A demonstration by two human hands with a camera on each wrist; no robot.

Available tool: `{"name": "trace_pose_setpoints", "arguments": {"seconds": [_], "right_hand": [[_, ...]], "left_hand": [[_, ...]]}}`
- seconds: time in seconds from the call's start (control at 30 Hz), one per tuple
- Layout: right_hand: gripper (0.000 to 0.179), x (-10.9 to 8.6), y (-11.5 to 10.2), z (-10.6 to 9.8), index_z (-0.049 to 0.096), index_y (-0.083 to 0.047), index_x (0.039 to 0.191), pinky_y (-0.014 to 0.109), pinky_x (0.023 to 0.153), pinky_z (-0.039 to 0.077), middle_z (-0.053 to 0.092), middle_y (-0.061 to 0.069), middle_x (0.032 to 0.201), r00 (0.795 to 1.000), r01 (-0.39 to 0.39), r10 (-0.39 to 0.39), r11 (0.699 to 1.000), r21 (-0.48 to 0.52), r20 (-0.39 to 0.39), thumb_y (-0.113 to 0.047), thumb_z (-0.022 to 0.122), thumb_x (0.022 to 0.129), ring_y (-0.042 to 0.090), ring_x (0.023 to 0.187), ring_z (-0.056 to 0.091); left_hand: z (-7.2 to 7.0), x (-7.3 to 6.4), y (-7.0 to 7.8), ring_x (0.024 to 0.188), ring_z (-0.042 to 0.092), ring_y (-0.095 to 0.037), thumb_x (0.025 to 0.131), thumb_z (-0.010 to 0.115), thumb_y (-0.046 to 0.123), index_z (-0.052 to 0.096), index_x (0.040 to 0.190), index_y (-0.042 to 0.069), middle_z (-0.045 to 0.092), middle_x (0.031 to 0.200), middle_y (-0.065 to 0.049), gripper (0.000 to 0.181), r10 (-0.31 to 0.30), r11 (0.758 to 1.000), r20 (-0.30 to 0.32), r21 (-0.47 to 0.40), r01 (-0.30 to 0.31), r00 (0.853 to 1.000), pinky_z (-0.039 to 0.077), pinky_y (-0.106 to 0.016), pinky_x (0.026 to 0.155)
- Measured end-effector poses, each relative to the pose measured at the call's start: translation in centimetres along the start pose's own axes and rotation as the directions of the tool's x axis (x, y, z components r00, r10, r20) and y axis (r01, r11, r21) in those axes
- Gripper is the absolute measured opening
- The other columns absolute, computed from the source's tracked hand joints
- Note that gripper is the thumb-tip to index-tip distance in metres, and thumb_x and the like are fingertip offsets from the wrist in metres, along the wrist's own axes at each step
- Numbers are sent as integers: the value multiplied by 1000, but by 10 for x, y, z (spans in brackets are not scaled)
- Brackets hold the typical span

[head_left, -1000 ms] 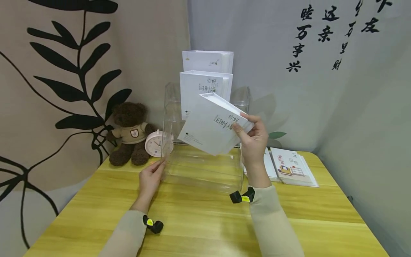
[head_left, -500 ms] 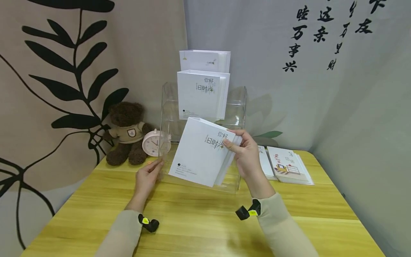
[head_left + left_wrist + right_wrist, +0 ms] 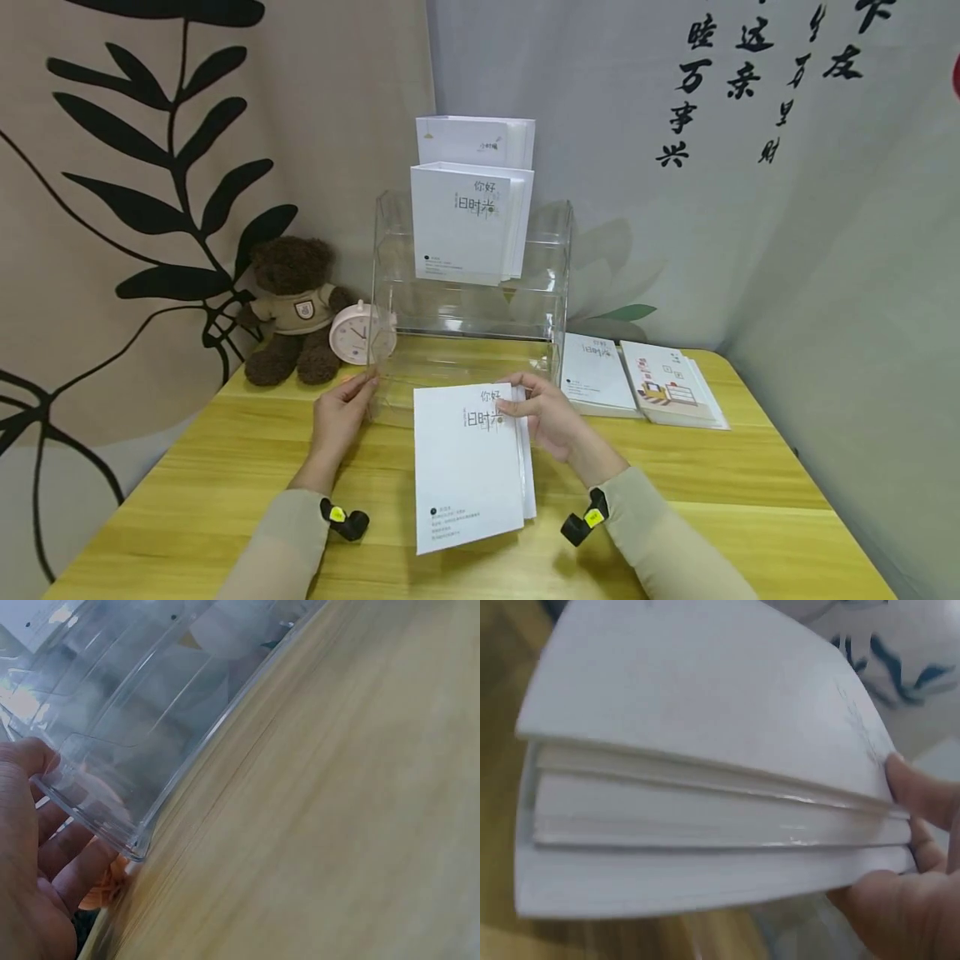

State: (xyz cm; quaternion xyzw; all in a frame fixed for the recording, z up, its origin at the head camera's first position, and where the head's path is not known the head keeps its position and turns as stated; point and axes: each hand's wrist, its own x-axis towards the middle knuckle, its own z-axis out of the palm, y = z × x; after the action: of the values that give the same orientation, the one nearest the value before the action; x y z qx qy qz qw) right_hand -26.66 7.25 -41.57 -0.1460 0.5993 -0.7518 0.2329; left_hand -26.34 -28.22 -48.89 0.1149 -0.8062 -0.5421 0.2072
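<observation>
My right hand (image 3: 551, 421) holds a white book (image 3: 465, 467) with black Chinese lettering by its upper right edge, thumb over the front cover. The book stands nearly upright above the front of the wooden table. Its spread covers and inner page blocks show in the right wrist view, where fingers grip one edge. At the lower left side of the clear tiered display rack (image 3: 468, 304), my left hand (image 3: 337, 425) pinches the edge. The left wrist view shows the thumb on one side of the clear panel (image 3: 165, 697) and fingers on the other.
White books stand in the rack's upper tiers, one (image 3: 461, 221) before another (image 3: 465, 140). A brown teddy bear (image 3: 292, 308) and a pink alarm clock (image 3: 352, 333) are left of the rack. More books (image 3: 596, 375) lie on the table (image 3: 675, 492) at right.
My right hand has drawn the white book down and toward me from in front of the rack, turning it from tilted to nearly upright. The left hand stays at the rack's edge.
</observation>
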Motion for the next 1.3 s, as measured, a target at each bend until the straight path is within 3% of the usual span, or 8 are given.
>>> {"name": "trace_pose_setpoints", "arguments": {"seconds": [0.2,0.27,0.4,0.57,0.8,1.0,1.17,1.3], "right_hand": [[22,15,18,-36,68,-18,112,33,81,64,77,-3,111,998,47,-49,998,-29,-46,0,68,99,15,96,77],[22,17,18,-42,66,-17,114,33,81,64,77,-2,112,996,71,-72,997,-27,-47,-1,67,99,16,97,78],[22,18,16,-43,65,-15,117,34,83,64,75,0,115,996,82,-82,997,-6,-37,-1,67,100,17,99,78],[23,15,13,-31,64,-15,116,34,81,65,73,-1,115,997,63,-60,997,46,-57,1,66,100,16,97,78],[20,3,14,9,65,-15,112,36,82,64,75,-1,114,998,7,-3,998,64,-65,-2,70,98,17,96,78],[17,-5,44,35,66,-12,105,33,79,63,80,2,108,994,-104,104,995,8,-30,-5,76,94,17,92,78],[16,-2,72,37,66,-8,104,31,74,62,81,5,104,987,-163,163,981,-106,-3,-11,78,94,16,86,77],[17,2,83,34,66,-8,105,32,73,63,82,8,106,986,-160,163,980,-120,18,-13,78,94,16,85,78]], "left_hand": [[1,-3,2,72,63,-2,98,76,45,79,128,21,82,102,-9,39,10,998,-9,58,-10,1000,50,-18,66],[1,-3,3,76,63,0,98,75,46,79,128,21,82,107,-8,39,19,998,-8,64,-19,1000,51,-16,68],[1,-1,4,72,63,0,97,77,46,80,126,19,82,102,-8,39,38,998,-24,56,-36,999,50,-16,66],[1,-2,2,69,61,-2,96,79,43,80,126,17,81,94,-2,39,16,999,-25,47,-15,1000,50,-18,64],[1,-1,3,75,63,0,94,81,43,78,129,15,82,111,-10,45,-27,1000,7,-5,27,1000,52,-17,67],[1,3,3,81,65,6,93,81,47,75,133,12,76,128,-15,54,-62,997,58,-32,64,996,54,-14,70],[1,3,1,84,65,10,93,81,48,75,134,13,75,131,-14,54,-70,996,70,-45,74,995,56,-14,71],[-1,1,1,83,65,10,94,80,47,74,136,14,74,133,-14,54,-82,994,77,-72,87,994,57,-15,72]]}}
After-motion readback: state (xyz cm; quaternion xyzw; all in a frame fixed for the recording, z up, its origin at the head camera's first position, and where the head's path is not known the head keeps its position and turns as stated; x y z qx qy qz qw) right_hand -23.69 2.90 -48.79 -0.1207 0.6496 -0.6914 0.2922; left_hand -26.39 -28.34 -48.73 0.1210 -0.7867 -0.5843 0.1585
